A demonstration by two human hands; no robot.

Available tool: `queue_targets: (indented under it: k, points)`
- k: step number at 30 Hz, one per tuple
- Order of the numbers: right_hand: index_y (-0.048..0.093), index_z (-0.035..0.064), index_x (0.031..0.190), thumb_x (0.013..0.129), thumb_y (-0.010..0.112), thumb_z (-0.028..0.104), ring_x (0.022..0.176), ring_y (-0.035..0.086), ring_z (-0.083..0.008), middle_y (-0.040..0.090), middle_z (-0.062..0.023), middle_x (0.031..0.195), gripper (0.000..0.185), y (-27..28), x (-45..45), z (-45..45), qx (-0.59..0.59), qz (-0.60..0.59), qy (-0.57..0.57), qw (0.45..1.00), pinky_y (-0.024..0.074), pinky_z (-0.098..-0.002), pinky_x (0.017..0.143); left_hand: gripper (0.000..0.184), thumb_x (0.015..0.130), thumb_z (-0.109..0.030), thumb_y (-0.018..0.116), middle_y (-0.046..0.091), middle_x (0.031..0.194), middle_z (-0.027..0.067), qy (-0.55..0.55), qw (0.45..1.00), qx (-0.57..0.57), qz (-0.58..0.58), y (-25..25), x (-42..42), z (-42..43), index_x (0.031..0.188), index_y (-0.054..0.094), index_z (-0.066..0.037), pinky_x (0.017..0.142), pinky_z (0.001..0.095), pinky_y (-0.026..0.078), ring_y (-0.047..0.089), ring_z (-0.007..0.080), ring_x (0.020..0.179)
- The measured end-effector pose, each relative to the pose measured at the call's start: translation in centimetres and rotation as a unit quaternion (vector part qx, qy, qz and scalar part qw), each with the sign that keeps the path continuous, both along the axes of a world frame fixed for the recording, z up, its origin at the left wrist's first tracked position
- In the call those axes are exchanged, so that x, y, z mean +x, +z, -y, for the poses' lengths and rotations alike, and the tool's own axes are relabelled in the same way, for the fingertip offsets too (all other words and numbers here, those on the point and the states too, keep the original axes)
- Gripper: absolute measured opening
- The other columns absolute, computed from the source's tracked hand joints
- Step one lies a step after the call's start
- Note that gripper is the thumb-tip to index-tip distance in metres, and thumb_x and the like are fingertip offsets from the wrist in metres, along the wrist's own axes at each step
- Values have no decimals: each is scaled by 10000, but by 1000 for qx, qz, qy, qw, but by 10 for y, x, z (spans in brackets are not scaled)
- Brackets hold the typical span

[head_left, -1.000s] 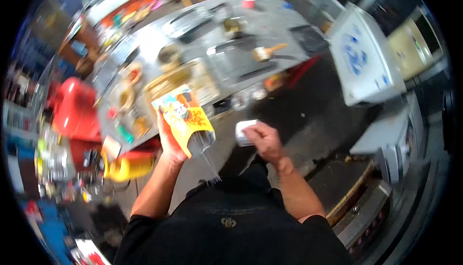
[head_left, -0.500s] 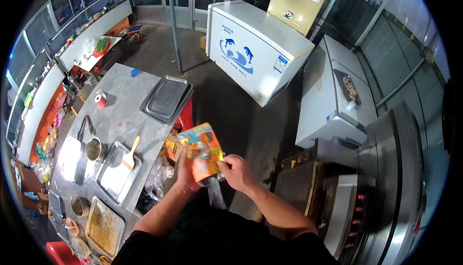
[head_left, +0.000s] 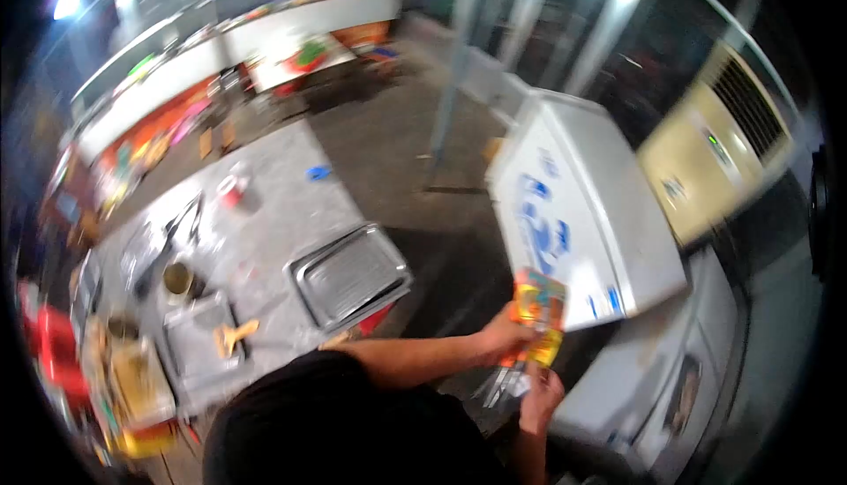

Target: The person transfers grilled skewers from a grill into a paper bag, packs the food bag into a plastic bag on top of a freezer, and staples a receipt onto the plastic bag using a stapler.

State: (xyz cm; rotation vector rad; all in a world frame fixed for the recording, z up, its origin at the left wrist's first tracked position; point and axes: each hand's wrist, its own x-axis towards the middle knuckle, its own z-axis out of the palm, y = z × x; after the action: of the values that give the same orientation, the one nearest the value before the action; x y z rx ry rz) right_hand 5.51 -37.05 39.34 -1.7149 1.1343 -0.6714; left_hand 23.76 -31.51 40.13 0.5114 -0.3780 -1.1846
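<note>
My left hand is closed on a colourful orange and yellow packet, held out in front of the white chest freezer. Just below it, my right hand has its fingers closed at the packet's lower end, with something small and white beside them. Thin clear strips hang under the packet. Motion blurs the print on the packet.
A metal table on the left bears stacked trays, a brush, a metal pot and a red-and-white roll. The chest freezer and a beige air conditioner stand at the right.
The view has swung, and both hands with the packet now appear farther right, by the freezer. My right hand has come from apart to the packet's lower end since the earliest frame.
</note>
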Motion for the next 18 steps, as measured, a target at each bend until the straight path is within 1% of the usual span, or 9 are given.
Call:
queue_targets:
  k: [1,3,5,6,9,11,13,16,18]
  points:
    - [707,-48,1001,955,703,311,823,636,-153,722,-106,948,361,15,14,16,71,115,24,991,500,-310,739,517,811,15,702,634,1147,79,46,999,1,-1,15,13,24,1292,526,-59,1014,395,515,632,227,1104]
    - [688,-32,1064,1019,607,301,838,627,-134,710,-69,989,346,17,24,67,153,31,57,986,485,-290,709,640,778,9,700,596,1196,79,100,993,2,68,30,36,67,1367,461,-69,1075,388,451,576,229,1175]
    - [679,-33,1101,1010,613,226,913,613,-123,692,-58,1027,282,29,56,95,297,127,144,935,467,-276,747,797,717,-25,659,534,1288,110,174,970,44,162,30,54,112,1452,352,-57,1133,374,373,514,260,1246]
    - [672,-40,1139,983,647,182,984,600,-133,676,-58,1068,273,-13,56,142,274,103,188,937,459,-279,838,823,720,-50,690,518,1324,118,213,958,37,188,30,65,135,1471,353,-53,1157,374,337,479,253,1296]
    - [640,-57,1219,1000,592,107,1102,579,-170,651,-86,1194,278,-11,110,211,254,61,257,930,448,-317,976,763,742,-98,729,541,1304,118,280,931,62,227,15,97,210,1438,418,-62,1124,381,385,506,249,1265]
    - [641,-5,1241,1041,535,189,1007,591,-155,668,-62,1115,298,-24,136,265,189,56,314,929,471,-314,910,676,801,-177,751,575,1293,145,163,963,98,191,-17,126,266,1400,469,-42,1064,393,462,562,256,1220]
    - [649,24,1034,1064,499,261,841,537,-112,627,2,932,282,-10,150,323,135,-3,373,918,452,-286,743,615,859,-264,777,622,1283,156,14,999,6,-47,-8,138,302,1342,515,13,1023,482,517,619,300,1187]
    - [637,21,972,1077,498,285,812,516,-91,583,8,866,316,-2,164,389,156,37,391,906,442,-265,738,654,863,-298,772,602,1312,177,6,969,-109,-222,-37,142,366,1381,493,-12,1044,535,493,600,342,1209]
    - [636,19,955,1092,472,282,800,510,-86,567,13,822,339,13,165,423,205,66,384,898,444,-269,742,598,862,-219,765,618,1260,147,4,965,-91,-246,-1,132,408,1366,497,-44,965,498,547,624,309,1127]
